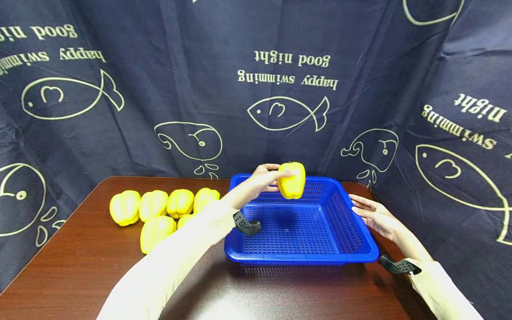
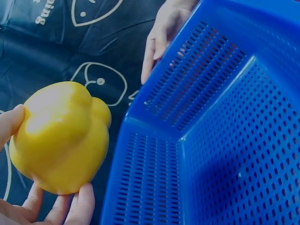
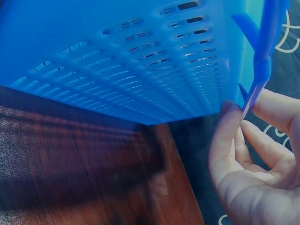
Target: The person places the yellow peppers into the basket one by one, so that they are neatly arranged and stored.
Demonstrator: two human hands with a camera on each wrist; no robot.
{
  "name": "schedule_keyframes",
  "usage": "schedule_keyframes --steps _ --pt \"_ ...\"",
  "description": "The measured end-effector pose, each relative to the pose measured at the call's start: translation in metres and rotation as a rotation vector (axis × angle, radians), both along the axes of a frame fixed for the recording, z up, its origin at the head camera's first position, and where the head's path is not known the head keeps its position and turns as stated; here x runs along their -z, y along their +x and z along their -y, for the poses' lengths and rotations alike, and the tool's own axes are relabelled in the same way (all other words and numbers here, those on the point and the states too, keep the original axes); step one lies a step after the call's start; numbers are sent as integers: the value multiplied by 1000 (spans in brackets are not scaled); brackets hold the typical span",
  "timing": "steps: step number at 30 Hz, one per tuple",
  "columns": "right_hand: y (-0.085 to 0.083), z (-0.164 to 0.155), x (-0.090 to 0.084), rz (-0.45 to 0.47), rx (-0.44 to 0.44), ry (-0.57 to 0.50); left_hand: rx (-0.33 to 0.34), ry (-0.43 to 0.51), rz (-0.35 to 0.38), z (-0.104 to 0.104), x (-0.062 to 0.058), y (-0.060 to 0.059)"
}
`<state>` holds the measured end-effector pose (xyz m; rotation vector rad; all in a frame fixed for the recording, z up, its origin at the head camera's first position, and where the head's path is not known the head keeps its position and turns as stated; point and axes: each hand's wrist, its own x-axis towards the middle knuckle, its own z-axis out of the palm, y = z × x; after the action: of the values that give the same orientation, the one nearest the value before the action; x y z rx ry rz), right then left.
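Observation:
My left hand point(image 1: 275, 178) grips a yellow bell pepper point(image 1: 292, 180) and holds it in the air over the far part of a blue perforated basket point(image 1: 300, 258). The left wrist view shows the pepper point(image 2: 61, 136) pinched between thumb and fingertips point(image 2: 80, 202), with the basket's wall point(image 2: 211, 140) just to its right. My right hand point(image 1: 372, 213) lies with straight fingers against the basket's right rim. In the right wrist view the right hand point(image 3: 243, 154) touches the rim's edge from outside, below the basket's side wall point(image 3: 131, 70). Nothing lies inside the basket.
Several more yellow peppers point(image 1: 160, 209) sit in a cluster on the brown wooden table point(image 1: 80, 266), left of the basket. A dark blue curtain point(image 1: 200, 89) with fish drawings hangs close behind and on both sides of the table.

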<state>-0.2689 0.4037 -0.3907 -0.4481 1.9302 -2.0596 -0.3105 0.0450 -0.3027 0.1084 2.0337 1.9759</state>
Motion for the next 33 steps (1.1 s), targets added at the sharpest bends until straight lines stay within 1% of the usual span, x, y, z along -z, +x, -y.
schedule_keyframes --steps 6,11,16,21,26,28,33 --pt "1 -1 0 0 3 -12 2 -13 21 -15 6 -3" --pt "1 -2 -1 -7 3 17 25 -24 27 -24 15 -4" --pt "1 0 0 -1 -15 -3 34 -40 17 -31 24 -4" --pt "0 0 0 0 -14 -15 25 -59 6 -39 28 -4" --pt "-1 0 0 -8 -13 -18 16 -48 20 -47 33 -3" --pt "-1 1 0 -6 -9 -17 15 -43 28 -49 37 -3" --pt "0 1 1 -10 -9 -8 -2 -70 25 -54 48 -4"
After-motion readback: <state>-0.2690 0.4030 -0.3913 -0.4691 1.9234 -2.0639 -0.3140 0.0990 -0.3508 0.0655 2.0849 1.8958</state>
